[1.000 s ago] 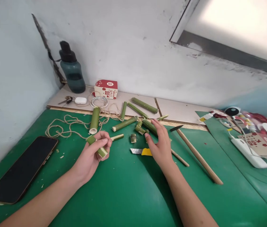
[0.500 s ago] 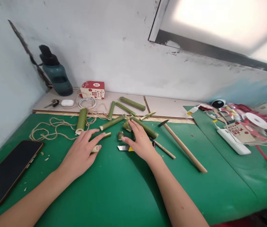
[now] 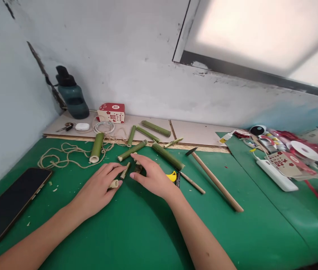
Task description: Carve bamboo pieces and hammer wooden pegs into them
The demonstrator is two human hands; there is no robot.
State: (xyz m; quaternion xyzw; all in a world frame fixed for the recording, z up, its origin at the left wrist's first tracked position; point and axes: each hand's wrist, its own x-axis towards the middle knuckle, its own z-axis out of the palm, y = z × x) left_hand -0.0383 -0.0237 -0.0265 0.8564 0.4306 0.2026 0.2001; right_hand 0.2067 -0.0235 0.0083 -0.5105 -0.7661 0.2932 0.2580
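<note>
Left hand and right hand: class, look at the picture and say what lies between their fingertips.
A short, narrow bamboo piece lies on the green tabletop between the left hand and the right hand, as the head view shows.

We see two slim, bare forearms, the left forearm [image 3: 51,229] and the right forearm [image 3: 194,228], both tapering to narrow wrists. The left hand [image 3: 98,190] and right hand [image 3: 155,179] are ungloved, with slender fingers [image 3: 113,169]. A small round spot [image 3: 208,254] marks the right forearm, low in our view.
</note>
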